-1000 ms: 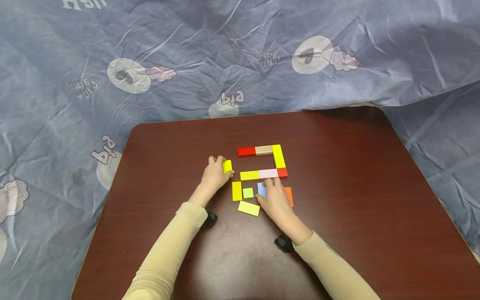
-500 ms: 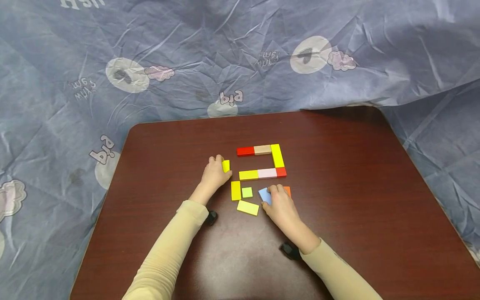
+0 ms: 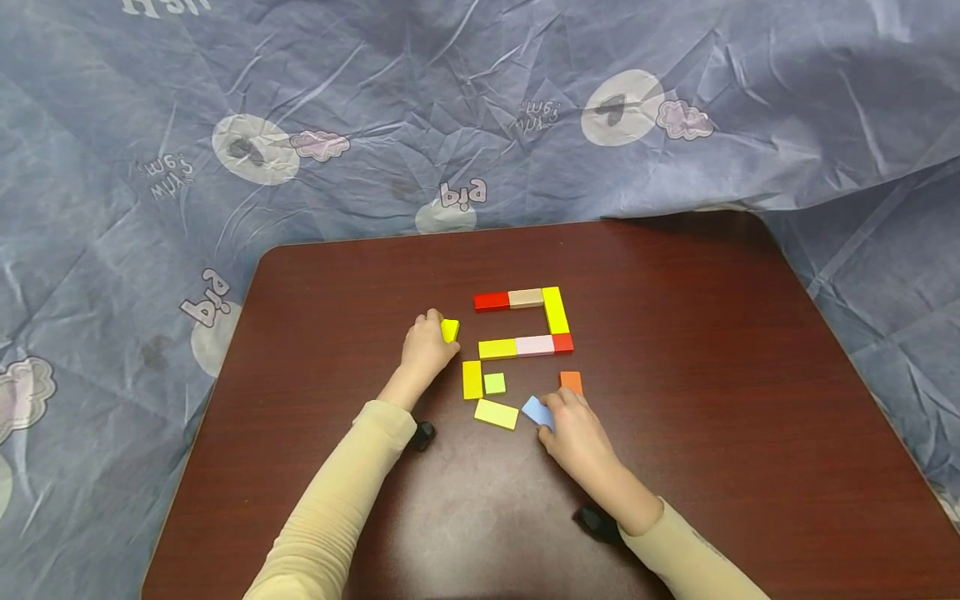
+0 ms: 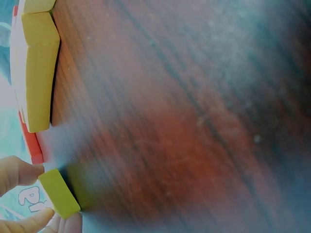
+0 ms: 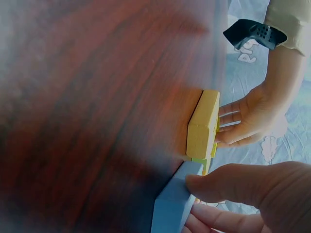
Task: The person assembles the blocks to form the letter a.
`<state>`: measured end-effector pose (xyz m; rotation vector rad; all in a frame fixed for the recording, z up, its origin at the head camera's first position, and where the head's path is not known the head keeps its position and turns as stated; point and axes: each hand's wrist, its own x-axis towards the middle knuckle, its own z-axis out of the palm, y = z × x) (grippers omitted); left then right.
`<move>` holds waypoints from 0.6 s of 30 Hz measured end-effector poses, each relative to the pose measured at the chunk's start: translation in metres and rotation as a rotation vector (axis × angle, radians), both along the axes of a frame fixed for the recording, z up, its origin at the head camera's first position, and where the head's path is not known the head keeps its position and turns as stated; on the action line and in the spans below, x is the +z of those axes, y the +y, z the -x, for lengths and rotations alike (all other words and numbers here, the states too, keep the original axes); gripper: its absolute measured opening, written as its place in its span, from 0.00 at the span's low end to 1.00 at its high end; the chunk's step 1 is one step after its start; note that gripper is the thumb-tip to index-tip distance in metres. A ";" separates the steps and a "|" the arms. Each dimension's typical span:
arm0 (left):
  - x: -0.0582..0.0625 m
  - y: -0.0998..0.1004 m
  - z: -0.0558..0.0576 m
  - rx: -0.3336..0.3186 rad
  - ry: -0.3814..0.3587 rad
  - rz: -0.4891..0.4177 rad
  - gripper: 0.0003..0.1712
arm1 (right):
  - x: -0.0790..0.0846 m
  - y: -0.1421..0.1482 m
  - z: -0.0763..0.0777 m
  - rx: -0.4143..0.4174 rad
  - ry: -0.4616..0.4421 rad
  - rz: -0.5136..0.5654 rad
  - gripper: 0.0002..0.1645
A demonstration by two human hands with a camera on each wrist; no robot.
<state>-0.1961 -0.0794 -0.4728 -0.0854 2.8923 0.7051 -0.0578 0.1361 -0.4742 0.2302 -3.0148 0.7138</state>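
Note:
My left hand (image 3: 429, 346) pinches a yellow block (image 3: 450, 330) between thumb and fingers, left of the laid-out blocks. In the left wrist view that yellow block (image 4: 60, 194) shows at the lower left between the fingertips. My right hand (image 3: 579, 429) holds a blue block (image 3: 537, 411), angled on the near side of the arrangement; its thumb presses the blue block's (image 5: 175, 201) side in the right wrist view. Between the hands lie a yellow block (image 3: 472, 380), a small green block (image 3: 495, 383) and a pale yellow block (image 3: 497, 414). An orange block (image 3: 571, 382) sits just beyond my right fingers.
Farther back, a red block (image 3: 491, 302), a tan block (image 3: 526, 297) and a long yellow block (image 3: 555, 311) join end to end. A small red block (image 3: 562, 342), a pink block (image 3: 535, 345) and another yellow block (image 3: 497, 349) continue the line. All lie on a brown table (image 3: 675, 333).
My right hand has drawn the blue block nearer the body and rightward, turning it askew, which uncovers the orange block. My left hand has shifted slightly left, and its yellow block has turned.

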 end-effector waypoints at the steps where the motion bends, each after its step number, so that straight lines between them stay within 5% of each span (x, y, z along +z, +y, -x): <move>1: 0.001 0.000 0.000 0.004 0.003 0.000 0.32 | 0.000 0.000 -0.001 0.008 0.008 -0.006 0.19; 18: 0.022 0.004 -0.012 -0.107 0.127 -0.036 0.29 | -0.004 0.003 -0.007 0.118 0.111 -0.044 0.21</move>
